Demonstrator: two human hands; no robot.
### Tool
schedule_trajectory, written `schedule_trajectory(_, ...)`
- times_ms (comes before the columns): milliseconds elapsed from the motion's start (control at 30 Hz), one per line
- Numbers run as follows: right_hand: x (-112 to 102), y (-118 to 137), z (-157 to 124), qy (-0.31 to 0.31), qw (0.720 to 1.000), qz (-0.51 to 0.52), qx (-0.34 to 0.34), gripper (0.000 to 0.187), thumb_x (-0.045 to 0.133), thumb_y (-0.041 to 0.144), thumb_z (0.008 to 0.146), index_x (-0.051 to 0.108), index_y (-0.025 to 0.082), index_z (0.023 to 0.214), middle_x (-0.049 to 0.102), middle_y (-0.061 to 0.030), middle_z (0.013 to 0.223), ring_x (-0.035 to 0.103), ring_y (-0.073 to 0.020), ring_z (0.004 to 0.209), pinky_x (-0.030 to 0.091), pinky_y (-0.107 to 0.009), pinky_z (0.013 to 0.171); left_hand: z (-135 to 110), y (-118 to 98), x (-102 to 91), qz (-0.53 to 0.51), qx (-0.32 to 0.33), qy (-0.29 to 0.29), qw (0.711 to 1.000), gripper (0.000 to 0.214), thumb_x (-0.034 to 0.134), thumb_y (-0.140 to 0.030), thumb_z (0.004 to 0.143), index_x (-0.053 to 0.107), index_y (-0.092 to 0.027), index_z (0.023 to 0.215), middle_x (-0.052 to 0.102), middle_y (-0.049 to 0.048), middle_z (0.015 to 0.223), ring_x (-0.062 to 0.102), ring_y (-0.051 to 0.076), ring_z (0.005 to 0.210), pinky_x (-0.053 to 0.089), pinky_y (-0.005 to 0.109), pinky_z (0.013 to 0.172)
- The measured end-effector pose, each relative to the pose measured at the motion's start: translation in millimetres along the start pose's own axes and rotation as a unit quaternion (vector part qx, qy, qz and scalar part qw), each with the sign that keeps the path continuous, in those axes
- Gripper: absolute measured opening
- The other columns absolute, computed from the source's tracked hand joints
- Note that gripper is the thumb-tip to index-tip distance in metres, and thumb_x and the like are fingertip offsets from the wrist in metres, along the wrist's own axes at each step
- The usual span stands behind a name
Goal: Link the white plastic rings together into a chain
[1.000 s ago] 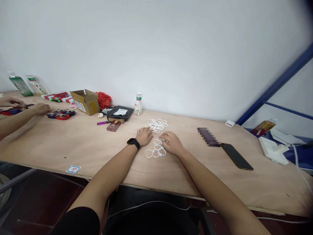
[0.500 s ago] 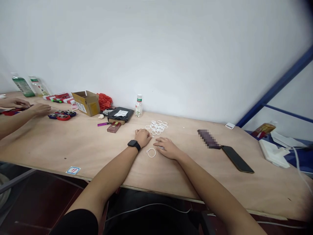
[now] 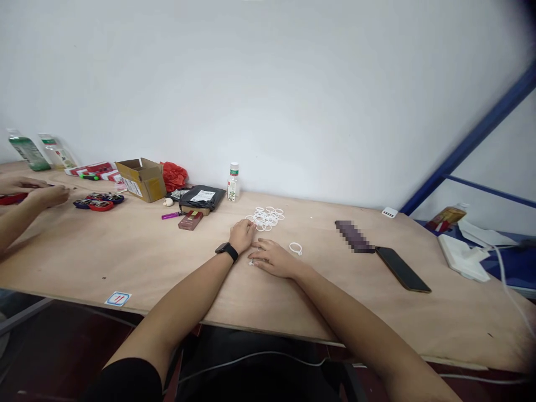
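White plastic rings, each with a small tab, lie in a loose pile (image 3: 268,219) on the wooden table. My left hand (image 3: 242,235), with a black watch on its wrist, rests at the near left edge of the pile. Its fingers are curled together, and whatever may be in them is hidden. My right hand (image 3: 274,259) lies palm down just nearer to me, fingers stretched and apart, covering most of one ring (image 3: 251,262) whose tab peeks out at the fingertips. To the right of that hand a single white ring (image 3: 295,249) lies apart.
Behind the rings stands a bottle (image 3: 233,183). On the left are a small dark red box (image 3: 190,220), a black parcel (image 3: 203,196) and an open carton (image 3: 146,181). Another person's hands (image 3: 48,195) work at the far left. A black phone (image 3: 402,269) lies right.
My right hand has moved slightly left and now covers the ring that lay between my hands. A ring now lies uncovered to its right. My left hand has shifted slightly towards the pile's edge.
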State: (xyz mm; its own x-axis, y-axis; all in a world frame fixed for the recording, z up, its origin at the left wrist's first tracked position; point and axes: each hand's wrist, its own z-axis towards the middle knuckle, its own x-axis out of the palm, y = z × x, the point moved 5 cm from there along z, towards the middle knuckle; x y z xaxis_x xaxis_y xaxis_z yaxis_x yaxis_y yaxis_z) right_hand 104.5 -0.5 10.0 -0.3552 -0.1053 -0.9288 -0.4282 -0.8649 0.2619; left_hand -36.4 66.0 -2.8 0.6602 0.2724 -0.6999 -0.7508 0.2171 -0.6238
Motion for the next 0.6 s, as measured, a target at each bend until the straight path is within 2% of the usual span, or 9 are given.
schedule_trajectory(100,-3.8,-15.4,-3.1,-0.007,1.0,-0.002,0.029,0.023,0.054,0.027,0.09,0.07,0.025,0.106,0.061,-0.0082,0.125,0.052,-0.0231,0.119,0.038,-0.04,0.101,-0.2,-3.8,-3.9,-0.043,0.028,-0.015,0.999,0.022,0.044,-0.035,0.093,0.058,-0.019,0.085,0.068,0.0058,0.092,0.06,0.021,0.091,0.041,0.034,0.083)
schedule_trajectory(200,-13.0,-44.2,-17.8,-0.007,0.996,-0.008,0.094,0.027,0.054,0.014,0.082,0.069,0.023,0.103,0.063,-0.0076,0.121,0.055,-0.0226,0.116,0.038,-0.04,0.1,-3.5,-10.9,-5.5,-0.129,0.054,-0.006,0.99,0.024,0.043,-0.036,0.093,0.056,-0.019,0.083,0.068,0.0044,0.085,0.061,0.019,0.082,0.043,0.031,0.078)
schedule_trajectory(300,-25.6,-68.0,-34.3,-0.018,0.983,-0.018,0.179,0.034,0.052,0.008,0.076,0.068,0.023,0.103,0.066,-0.0053,0.116,0.058,-0.0238,0.111,0.034,-0.046,0.102,-9.7,-21.0,-2.6,-0.227,0.076,0.029,0.971,0.027,0.043,-0.041,0.093,0.055,-0.019,0.082,0.068,0.004,0.081,0.061,0.017,0.077,0.045,0.029,0.075)
schedule_trajectory(367,-35.0,-72.9,-39.9,-0.053,0.973,-0.028,0.222,0.037,0.053,0.009,0.075,0.066,0.024,0.107,0.065,-0.006,0.117,0.056,-0.026,0.113,0.03,-0.051,0.104,-14.5,-28.0,0.3,-0.27,0.088,0.051,0.957,0.029,0.044,-0.043,0.093,0.054,-0.018,0.083,0.068,0.0041,0.08,0.061,0.017,0.077,0.045,0.029,0.075)
schedule_trajectory(433,-43.4,-66.4,-38.6,-0.113,0.968,-0.027,0.221,0.037,0.055,0.013,0.077,0.064,0.023,0.111,0.063,-0.0081,0.121,0.053,-0.0268,0.117,0.029,-0.05,0.104,-18.7,-34.1,3.3,-0.294,0.095,0.069,0.949,0.03,0.044,-0.045,0.092,0.054,-0.018,0.083,0.067,0.0038,0.078,0.061,0.016,0.076,0.045,0.028,0.074)
schedule_trajectory(500,-47.0,-52.8,-32.4,-0.163,0.97,0.003,0.181,0.032,0.054,0.019,0.082,0.063,0.022,0.113,0.062,-0.0094,0.12,0.054,-0.0246,0.113,0.036,-0.043,0.1,-21.8,-38.8,5.7,-0.3,0.103,0.086,0.944,0.032,0.044,-0.046,0.092,0.054,-0.017,0.082,0.065,0.0031,0.075,0.059,0.015,0.073,0.045,0.028,0.073)
schedule_trajectory(600,-43.7,-36.4,-22.9,-0.184,0.971,0.068,0.133,0.025,0.047,0.024,0.09,0.063,0.021,0.108,0.066,-0.0081,0.103,0.059,-0.0197,0.094,0.044,-0.033,0.085,-24.6,-43.6,7.8,-0.303,0.118,0.113,0.939,0.034,0.045,-0.047,0.092,0.054,-0.017,0.081,0.063,0.0025,0.074,0.057,0.014,0.071,0.044,0.027,0.072)
